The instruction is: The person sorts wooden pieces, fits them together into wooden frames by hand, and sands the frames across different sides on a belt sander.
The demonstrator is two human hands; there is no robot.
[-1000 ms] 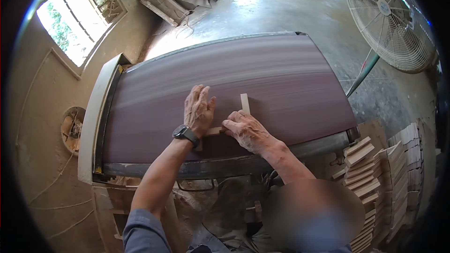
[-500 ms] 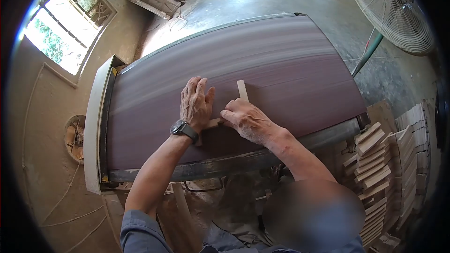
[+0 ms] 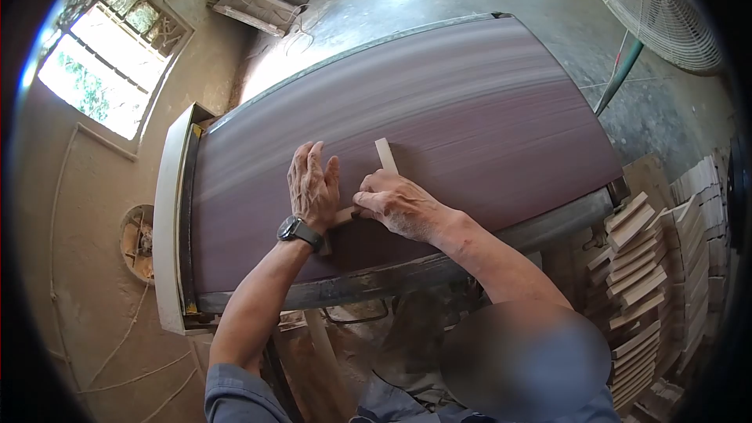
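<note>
A wide maroon sanding belt point(image 3: 486, 164) fills the bench before me. My right hand point(image 3: 403, 204) is closed around a pale wooden piece, its fingers curled against the belt. One end of this wooden piece point(image 3: 385, 155) sticks out beyond the knuckles, and a wooden bar point(image 3: 343, 217) shows between my hands. Whether these parts are joined is hidden by my fingers. My left hand point(image 3: 313, 192), with a watch at the wrist, lies with fingers stretched out over the wood's left part. A short wooden end point(image 3: 327, 247) pokes out below that wrist.
A metal edge point(image 3: 439, 254) runs along the sander's near side, and a pale guard point(image 3: 174, 219) stands at its left end. Stacked wooden strips point(image 3: 638, 266) are at the right. A large fan point(image 3: 658, 8) stands beyond, with a window point(image 3: 102, 63) at upper left.
Both hands have slid left along the belt together with the wood, keeping the same hold. The camera view has also shifted a little.
</note>
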